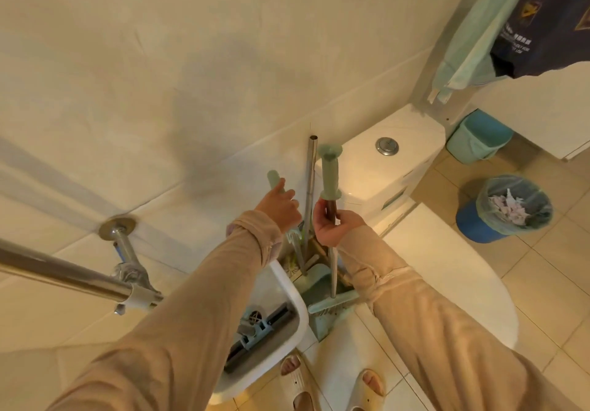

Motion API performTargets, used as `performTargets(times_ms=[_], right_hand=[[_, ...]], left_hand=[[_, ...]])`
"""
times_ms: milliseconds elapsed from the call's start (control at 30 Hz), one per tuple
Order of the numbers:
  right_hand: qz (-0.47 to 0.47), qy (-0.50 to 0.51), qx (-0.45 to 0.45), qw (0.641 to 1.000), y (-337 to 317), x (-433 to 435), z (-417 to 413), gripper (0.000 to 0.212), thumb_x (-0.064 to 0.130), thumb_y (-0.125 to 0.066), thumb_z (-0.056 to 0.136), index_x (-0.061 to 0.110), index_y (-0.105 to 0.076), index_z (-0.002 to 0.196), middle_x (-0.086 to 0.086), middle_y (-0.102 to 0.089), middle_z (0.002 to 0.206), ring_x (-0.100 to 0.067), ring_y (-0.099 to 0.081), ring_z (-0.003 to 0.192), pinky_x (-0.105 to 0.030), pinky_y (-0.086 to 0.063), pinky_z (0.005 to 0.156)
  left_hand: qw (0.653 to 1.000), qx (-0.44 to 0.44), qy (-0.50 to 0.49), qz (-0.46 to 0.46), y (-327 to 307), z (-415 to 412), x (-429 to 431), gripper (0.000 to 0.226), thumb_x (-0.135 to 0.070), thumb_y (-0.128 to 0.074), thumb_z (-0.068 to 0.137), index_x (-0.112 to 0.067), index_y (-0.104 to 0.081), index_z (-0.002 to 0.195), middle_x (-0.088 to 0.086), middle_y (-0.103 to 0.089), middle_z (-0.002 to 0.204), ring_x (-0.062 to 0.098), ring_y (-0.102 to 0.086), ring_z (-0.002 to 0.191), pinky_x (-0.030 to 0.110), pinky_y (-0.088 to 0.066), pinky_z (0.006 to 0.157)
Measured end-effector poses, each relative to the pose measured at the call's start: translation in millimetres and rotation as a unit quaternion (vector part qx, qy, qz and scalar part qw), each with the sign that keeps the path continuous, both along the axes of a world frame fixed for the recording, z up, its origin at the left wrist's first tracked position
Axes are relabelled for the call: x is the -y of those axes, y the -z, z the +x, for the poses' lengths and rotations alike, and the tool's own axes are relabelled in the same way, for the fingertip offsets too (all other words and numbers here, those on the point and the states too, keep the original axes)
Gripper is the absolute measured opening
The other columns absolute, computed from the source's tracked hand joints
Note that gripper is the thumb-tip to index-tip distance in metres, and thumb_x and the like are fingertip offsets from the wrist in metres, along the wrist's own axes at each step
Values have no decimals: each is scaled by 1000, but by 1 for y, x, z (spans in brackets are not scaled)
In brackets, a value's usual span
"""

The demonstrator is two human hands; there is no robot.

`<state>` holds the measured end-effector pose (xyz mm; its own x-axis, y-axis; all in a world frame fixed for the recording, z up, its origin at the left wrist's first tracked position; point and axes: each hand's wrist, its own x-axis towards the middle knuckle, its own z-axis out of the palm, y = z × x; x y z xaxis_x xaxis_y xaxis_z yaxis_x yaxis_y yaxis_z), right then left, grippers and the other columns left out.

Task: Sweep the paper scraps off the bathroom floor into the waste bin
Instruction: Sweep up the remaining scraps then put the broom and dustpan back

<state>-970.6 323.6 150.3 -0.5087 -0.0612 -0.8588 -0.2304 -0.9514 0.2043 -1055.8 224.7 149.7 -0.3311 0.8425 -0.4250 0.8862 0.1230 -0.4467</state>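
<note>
The right hand (335,225) is closed round the bare metal shaft of a long pale green plastic broom (330,171). It grips just below the ribbed green handle sleeve, which stands upright above the fist. The broom's bristle head (332,303) sits low beneath this hand, against a pale green plastic dustpan (314,286) that stands on the floor.

The left hand (281,209), just beside the right one, curls its fingers round the dustpan's slim green handle (274,179). The forefinger lies along the handle, and its tip pokes out above the hand. A bare steel tube (311,187) rises between the two hands.

Beyond the right hand is a white ceramic toilet cistern (399,174). Well apart to that hand's right stands the round blue waste bin (479,228), lined with a clear bag. Pale paper scraps (507,208) lie inside it.

Below the left forearm is a white plastic basin (300,311). A chrome rail (64,275) runs out to that hand's left.
</note>
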Motion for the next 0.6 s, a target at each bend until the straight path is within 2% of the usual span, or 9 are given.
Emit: performTargets(times_ms=[67,133,233,300,367,467,500,533,600], right_hand=[[12,14,4,1000,5,-1,-13,46,22,-34,101,-5,-53,69,-17,-61,69,-24,-61,66,-22,-55,78],[13,26,-16,999,8,-3,-27,41,17,-35,101,-7,-54,74,-14,-63,87,-21,-67,97,-21,-51,93],[18,22,-49,998,7,-6,-43,30,12,-37,100,-7,-56,112,-12,-64,121,-18,-61,118,-26,-51,96],[42,10,-65,997,8,-7,-46,37,7,-34,99,-5,-44,133,-15,-60,127,-21,-59,122,-28,-48,100],[104,-47,-81,990,7,-9,-41,43,5,-29,98,-4,-37,139,-22,-62,115,-24,-59,120,-26,-43,105],[214,-153,-78,962,5,-14,-22,42,9,-26,100,-5,-43,136,-25,-70,84,-29,-69,82,-25,-46,98],[223,-165,-78,958,4,-15,-13,38,10,-26,100,-4,-50,127,-23,-69,69,-30,-70,80,-23,-49,93],[240,-181,-71,951,2,-17,-4,33,10,-27,101,-3,-54,115,-20,-66,57,-27,-73,75,-20,-54,82],[283,-232,-29,930,3,-22,18,24,9,-31,100,0,-53,99,-10,-62,40,-17,-69,44,-21,-58,51]], left_hand=[[1000,12,-20,15,10,1,3,25,-13,-62,88,-16,-65,113,3,-64,119,28,-48,122,51,-15,116],[999,27,-17,42,17,-1,3,27,-10,-60,89,-15,-63,116,4,-62,120,28,-46,124,51,-11,118],[998,35,-13,56,20,-5,0,33,-7,-59,89,-15,-61,120,3,-62,123,27,-45,125,50,-10,118],[998,37,-6,53,20,-8,-2,32,-9,-60,88,-16,-62,119,3,-60,126,27,-44,127,48,-10,119],[997,43,2,68,20,-9,-2,32,-11,-60,89,-15,-61,121,5,-55,133,27,-40,130,47,-10,119],[991,47,3,128,23,-6,1,38,-9,-53,92,-11,-53,130,10,-38,147,30,-28,139,47,-10,119],[989,47,-5,143,25,-4,4,41,-10,-52,93,-13,-48,134,10,-31,152,30,-22,142,47,-9,119],[986,52,-20,156,28,0,7,46,-11,-51,93,-16,-42,138,9,-25,155,29,-17,145,47,-8,119],[974,82,-68,201,33,8,14,55,-10,-48,94,-21,-30,145,6,-14,159,26,-8,147,46,-2,119]])
